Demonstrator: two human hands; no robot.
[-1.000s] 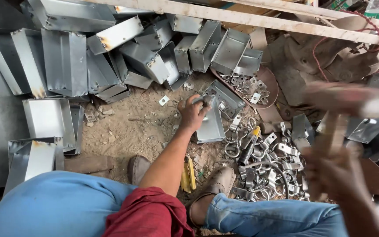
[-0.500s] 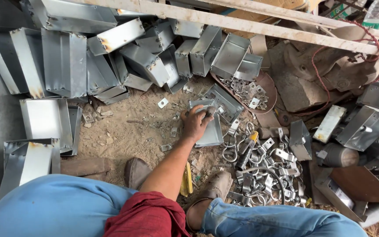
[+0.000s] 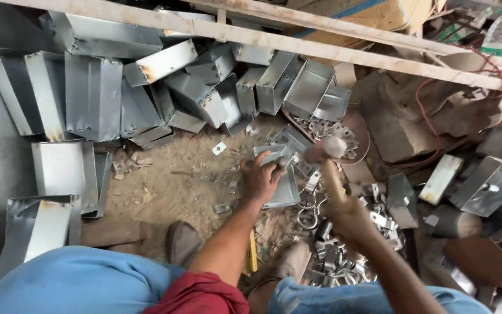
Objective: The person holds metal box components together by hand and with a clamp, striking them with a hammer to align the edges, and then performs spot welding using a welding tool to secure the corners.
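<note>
My left hand point(image 3: 261, 178) presses down on a folded grey sheet-metal piece point(image 3: 282, 187) lying on the dirt floor, fingers curled over its edge. My right hand point(image 3: 347, 210) grips the wooden handle of a hammer point(image 3: 325, 150). The hammer's blurred metal head hangs just right of and above the metal piece, close to my left fingers. My knees in blue trousers fill the bottom of the view.
Several grey metal box sections point(image 3: 94, 96) are stacked at the left and back. A heap of small metal clamps point(image 3: 338, 256) lies beside my right foot. Wooden beams point(image 3: 274, 40) cross the top. More metal boxes point(image 3: 489, 183) and rags sit at right.
My right hand with the hammer, raised and blurred a second ago and out of view half a second ago, has come down beside the metal piece. My left hand stays put.
</note>
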